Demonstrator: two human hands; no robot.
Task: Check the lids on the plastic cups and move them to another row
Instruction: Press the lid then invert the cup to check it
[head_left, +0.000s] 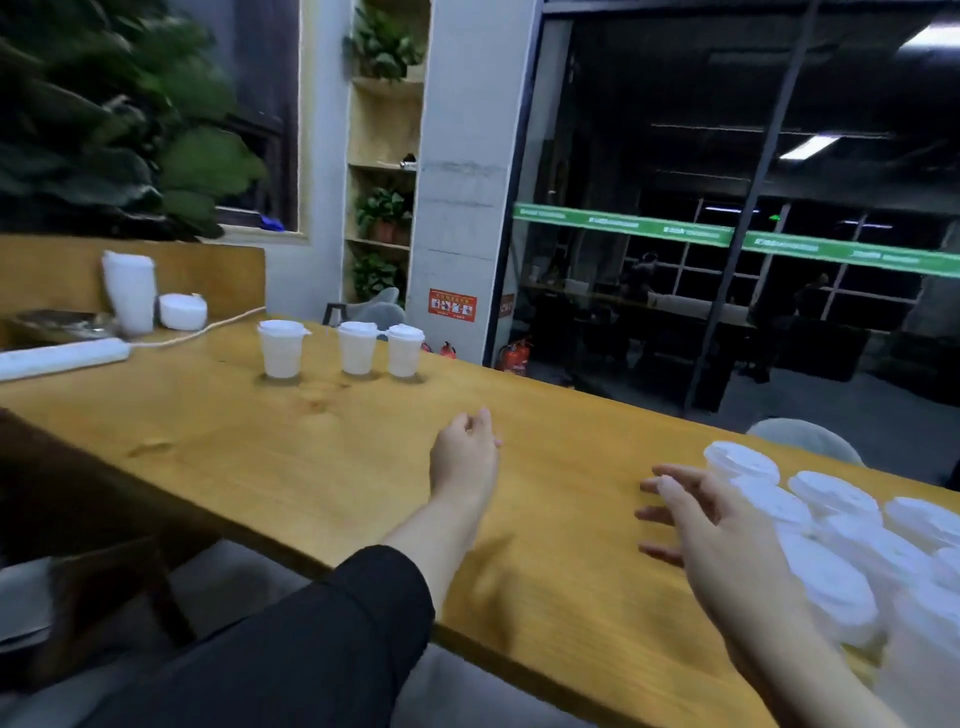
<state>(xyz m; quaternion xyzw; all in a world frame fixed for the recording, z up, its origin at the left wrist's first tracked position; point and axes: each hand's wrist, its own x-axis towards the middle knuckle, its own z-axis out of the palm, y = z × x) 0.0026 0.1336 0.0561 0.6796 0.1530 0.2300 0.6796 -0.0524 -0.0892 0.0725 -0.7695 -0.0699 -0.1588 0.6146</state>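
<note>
Head view, table: a long yellow wooden table (322, 457) runs from the near right to the far left, with both hands above its bare middle.
Head view, waiting cups: a cluster of white lidded plastic cups (852, 551) is packed together at the near right edge of the table, lids touching or nearly so; blur hides how well each lid sits.
Head view, moved row: three white lidded plastic cups (357, 348) stand upright in a line at the far side, the left one set a little apart from the other two.
Head view, right hand: the right hand (722, 535) is released, fingers spread and holding nothing, just beside the nearest cup of the cluster.
Head view, left hand: the left hand (465, 457) hangs over the table with loosely curled fingers and nothing in them, well apart from both groups.
Head view, elsewhere: a white power strip (62, 358), a tall stack of white cups (130, 291) and a short stack of white lids (182, 310) sit at the far left end.
Step, as I judge it: reaching for the next cup from the cluster.
Doing it well: take the outermost cup by its wall, not the lid, so neighbours are not knocked; press round the rim to test the seal; carry it upright and set it in line beside the far three.
Risk: the crowding makes a tipped neighbour likely.
</note>
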